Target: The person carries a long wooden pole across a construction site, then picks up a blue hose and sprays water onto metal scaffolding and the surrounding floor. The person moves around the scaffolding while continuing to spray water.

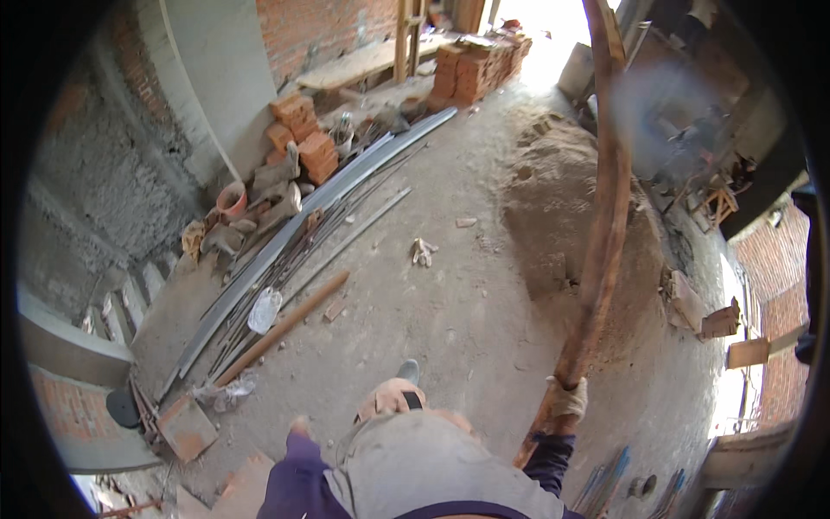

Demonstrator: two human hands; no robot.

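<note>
A long wooden plank runs along my right side, from beside my hip up to the top of the view. My right hand, in a pale work glove, is wrapped round it near its lower end. My left hand hangs low beside my left leg, apart from any object. Only a small, smeared bit of it shows past the dark purple sleeve, so its fingers cannot be made out.
A sand heap lies to the right. Metal strips, a round wooden pole and a reddish bucket are on the left. Stacked bricks stand ahead. A crumpled pale glove lies on the floor.
</note>
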